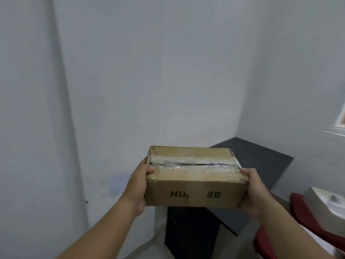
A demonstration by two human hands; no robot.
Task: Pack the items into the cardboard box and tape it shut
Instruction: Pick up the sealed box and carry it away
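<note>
A brown cardboard box is held up in the air in front of me, flaps closed. Clear tape runs along the top seam and wraps down over both ends. Black letters are printed on its near side. My left hand grips the box's left end, thumb on the top edge. At the right end my right hand holds it the same way, thumb on the taped corner. What is inside the box is hidden.
A dark grey table stands in the corner behind and below the box, on a black base. A red object and a white object sit at the right edge. Plain white walls surround the corner.
</note>
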